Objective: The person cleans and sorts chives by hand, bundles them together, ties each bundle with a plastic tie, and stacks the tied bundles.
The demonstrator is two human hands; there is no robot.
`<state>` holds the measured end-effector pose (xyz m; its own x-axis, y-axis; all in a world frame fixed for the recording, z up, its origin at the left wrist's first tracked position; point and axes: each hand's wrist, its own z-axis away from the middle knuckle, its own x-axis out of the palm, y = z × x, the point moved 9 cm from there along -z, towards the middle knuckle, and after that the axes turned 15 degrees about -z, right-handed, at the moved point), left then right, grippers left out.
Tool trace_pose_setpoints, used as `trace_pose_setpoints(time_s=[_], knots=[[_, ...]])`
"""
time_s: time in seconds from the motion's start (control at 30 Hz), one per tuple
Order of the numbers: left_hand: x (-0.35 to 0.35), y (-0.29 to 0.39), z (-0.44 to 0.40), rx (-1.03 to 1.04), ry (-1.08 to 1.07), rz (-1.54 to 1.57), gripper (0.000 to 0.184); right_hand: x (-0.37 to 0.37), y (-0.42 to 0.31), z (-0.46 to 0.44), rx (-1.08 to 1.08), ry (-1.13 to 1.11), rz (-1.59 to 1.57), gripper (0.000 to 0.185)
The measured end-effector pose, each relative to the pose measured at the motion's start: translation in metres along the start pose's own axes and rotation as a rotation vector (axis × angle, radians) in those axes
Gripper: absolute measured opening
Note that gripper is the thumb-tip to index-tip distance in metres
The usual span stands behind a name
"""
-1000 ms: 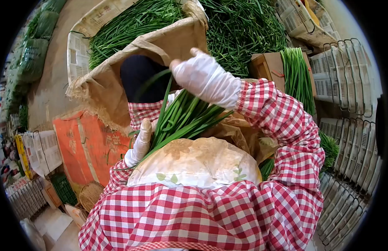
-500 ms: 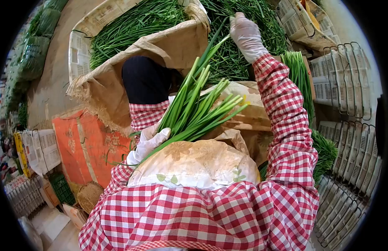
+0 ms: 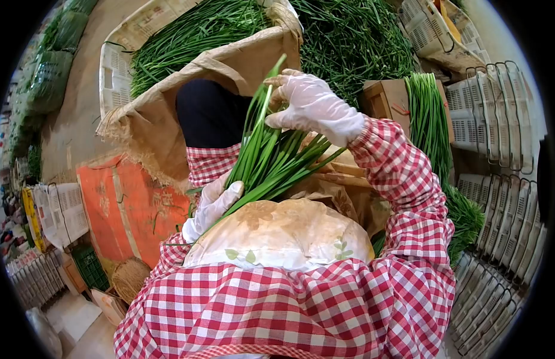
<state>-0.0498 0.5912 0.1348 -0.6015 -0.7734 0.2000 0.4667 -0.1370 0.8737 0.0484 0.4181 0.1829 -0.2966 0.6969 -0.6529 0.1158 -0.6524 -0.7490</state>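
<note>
My left hand (image 3: 211, 206), in a white glove, is closed round a bunch of garlic chives (image 3: 259, 164) above my lap. The pale stalk ends point up and to the right. My gloved right hand (image 3: 316, 105) is at the upper end of this bunch. Its fingers and thumb curl about some stalks there, one pale end rising above the fingertips; the palm side is partly hidden. Beneath the bunch, a stained pale apron (image 3: 283, 236) covers my lap. Beyond my hands lies a large loose heap of chives (image 3: 355, 51).
A cloth-lined white crate (image 3: 114, 84) of chives stands at the upper left, an orange-red sack (image 3: 131, 209) below it. On the right are a tied bundle of chives (image 3: 430, 119) by a cardboard box (image 3: 385, 102), and stacked white crates (image 3: 490, 116).
My right hand has come back from the loose heap towards me and now touches the upper end of the bunch. My left hand keeps its hold in nearly the same place.
</note>
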Motion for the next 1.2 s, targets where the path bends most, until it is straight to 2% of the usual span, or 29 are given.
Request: trace_pose_setpoints(time_s=[0.07, 0.1, 0.17, 0.2, 0.23, 0.3, 0.37, 0.43, 0.5, 0.57, 0.63, 0.7, 0.73, 0.8, 0.83, 0.9, 0.97, 1.03, 1.07, 1.1, 1.2], knots=[[-0.003, -0.003, -0.001, 0.013, 0.002, -0.003, 0.048, 0.006, 0.009, -0.001, 0.069, -0.010, -0.338, 0.022], [-0.007, -0.006, -0.001, 0.017, 0.003, -0.052, 0.049, 0.011, 0.009, -0.002, 0.068, -0.016, -0.338, 0.022], [-0.008, -0.009, 0.001, 0.016, 0.003, -0.102, 0.049, -0.005, -0.007, 0.001, -0.115, 0.252, 0.111, 0.011], [-0.005, -0.007, 0.001, 0.026, -0.015, -0.045, 0.049, -0.014, -0.006, -0.001, -0.129, 0.296, 0.145, 0.010], [-0.003, -0.005, 0.000, 0.036, -0.034, 0.012, 0.049, -0.028, -0.006, 0.000, -0.226, 0.423, 0.288, 0.016], [0.000, -0.002, 0.000, 0.046, -0.075, 0.006, 0.051, -0.062, 0.000, 0.002, -0.294, 0.563, 0.669, 0.013], [0.002, 0.002, 0.002, 0.069, -0.087, -0.026, 0.054, -0.105, 0.012, 0.014, -0.428, 0.820, 0.654, 0.022], [0.001, 0.002, 0.004, 0.096, -0.091, -0.038, 0.055, -0.138, 0.079, 0.012, 0.049, 0.769, 0.871, 0.026], [-0.001, 0.004, 0.006, 0.124, -0.087, -0.046, 0.057, -0.124, 0.165, 0.019, 0.683, 0.351, 0.275, 0.051], [-0.002, 0.002, 0.006, 0.077, -0.086, -0.106, 0.058, -0.055, 0.183, 0.025, 0.769, 0.063, -0.425, 0.070], [0.002, 0.004, 0.004, 0.117, -0.123, -0.043, 0.058, 0.017, 0.152, 0.011, 0.742, -0.039, -1.123, 0.074], [0.005, 0.004, 0.004, 0.097, -0.152, -0.059, 0.058, 0.040, 0.123, -0.020, 0.595, -0.021, -1.526, 0.064], [0.006, 0.004, 0.004, 0.091, -0.155, -0.065, 0.058, 0.042, 0.113, -0.028, 0.594, -0.017, -1.534, 0.064], [0.006, 0.008, 0.004, 0.109, -0.131, -0.008, 0.057, 0.007, 0.067, -0.049, 0.247, 0.047, -1.753, 0.050], [0.005, 0.008, 0.005, 0.110, -0.130, -0.009, 0.057, -0.005, 0.067, -0.057, 0.213, 0.072, -1.799, 0.039], [0.002, 0.004, 0.006, 0.082, -0.121, 0.035, 0.057, -0.066, 0.050, -0.050, 0.005, 0.390, -1.469, 0.033], [0.000, 0.006, 0.007, 0.098, -0.102, -0.007, 0.055, -0.148, 0.043, -0.024, -0.080, 0.828, -0.549, 0.024], [-0.004, 0.004, 0.008, 0.114, -0.086, -0.053, 0.054, -0.205, 0.062, 0.009, -0.234, 1.255, -0.419, 0.032], [-0.008, -0.001, 0.008, 0.109, -0.087, -0.042, 0.052, -0.224, 0.088, 0.014, -0.235, 1.254, -0.419, 0.032], [-0.009, -0.004, 0.008, 0.104, -0.088, -0.030, 0.051, -0.240, 0.109, 0.015, -0.199, 1.187, -0.201, 0.027], [-0.008, 0.003, 0.008, 0.107, -0.088, -0.013, 0.049, -0.174, 0.091, -0.011, 0.062, 0.688, 0.171, 0.033]])
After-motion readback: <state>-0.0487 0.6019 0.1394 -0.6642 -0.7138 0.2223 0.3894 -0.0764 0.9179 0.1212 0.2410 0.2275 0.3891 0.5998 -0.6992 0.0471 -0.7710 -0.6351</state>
